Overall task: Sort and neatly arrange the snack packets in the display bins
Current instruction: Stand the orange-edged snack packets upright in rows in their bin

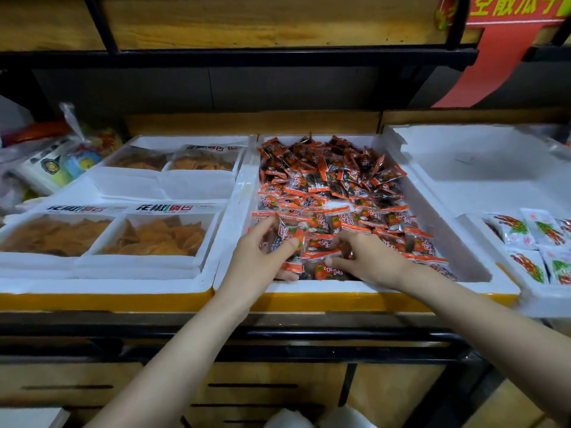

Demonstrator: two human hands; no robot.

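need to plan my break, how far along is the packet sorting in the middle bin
Done: rough rows of orange packets at the front of the middle foam bin. In hand: left hand pinches one packet; right hand touches the front row. Left: the back heap is jumbled.

Left hand [262, 253] and right hand [369, 257] pinch orange snack packets [340, 180] inside the middle foam bin [432, 217].
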